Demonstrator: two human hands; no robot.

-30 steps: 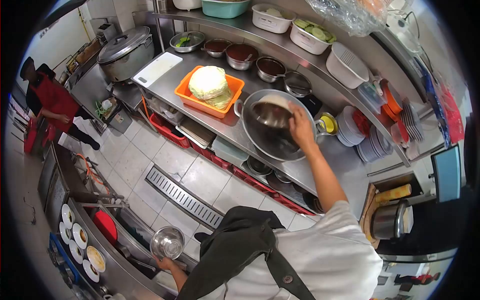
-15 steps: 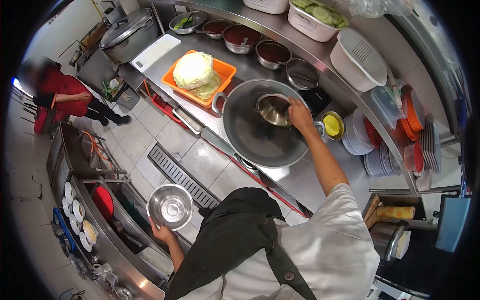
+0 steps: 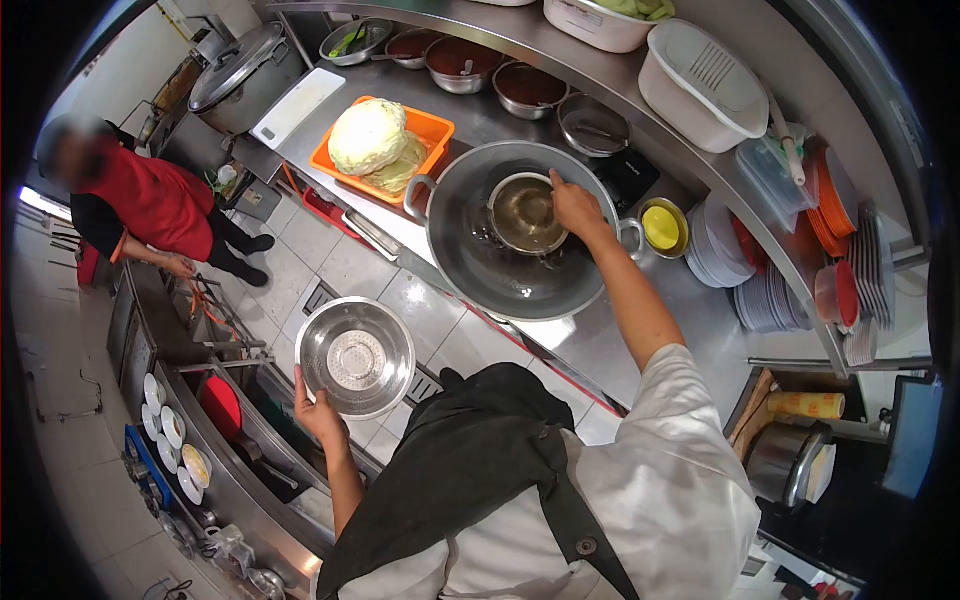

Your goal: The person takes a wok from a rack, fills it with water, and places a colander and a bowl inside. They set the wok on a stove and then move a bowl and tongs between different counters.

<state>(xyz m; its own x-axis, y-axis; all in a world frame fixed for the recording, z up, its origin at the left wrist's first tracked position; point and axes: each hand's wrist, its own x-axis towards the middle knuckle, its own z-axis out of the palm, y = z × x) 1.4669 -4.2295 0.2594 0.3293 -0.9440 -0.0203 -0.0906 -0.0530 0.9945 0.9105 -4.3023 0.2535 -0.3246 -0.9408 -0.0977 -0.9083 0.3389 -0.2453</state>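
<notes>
My left hand [image 3: 321, 415] grips the rim of an empty-looking metal bowl [image 3: 357, 358], its inside facing up, over the floor. My right hand [image 3: 580, 207] holds the rim of a smaller metal bowl [image 3: 528, 214] inside a large grey pot [image 3: 455, 255] on the steel counter. Dark liquid shows in the pot, and the small bowl looks partly filled with liquid. Beside the pot, on its left, an orange basket [image 3: 437, 128] holds pale cabbage [image 3: 368, 137]. A metal bowl with something yellow [image 3: 661, 228] stands right of the pot.
Sauce bowls [image 3: 464, 62] line the counter's back under a shelf carrying white tubs [image 3: 700, 88]. Plates [image 3: 718, 245] are stacked at right. A person in a red apron [image 3: 165, 205] stands at left. Sinks [image 3: 270, 400] and small dishes [image 3: 172, 427] are at lower left.
My left hand has raised its bowl and brought it slightly right. The small bowl now sits more level in the pot. The other person has come nearer and lowered a hand.
</notes>
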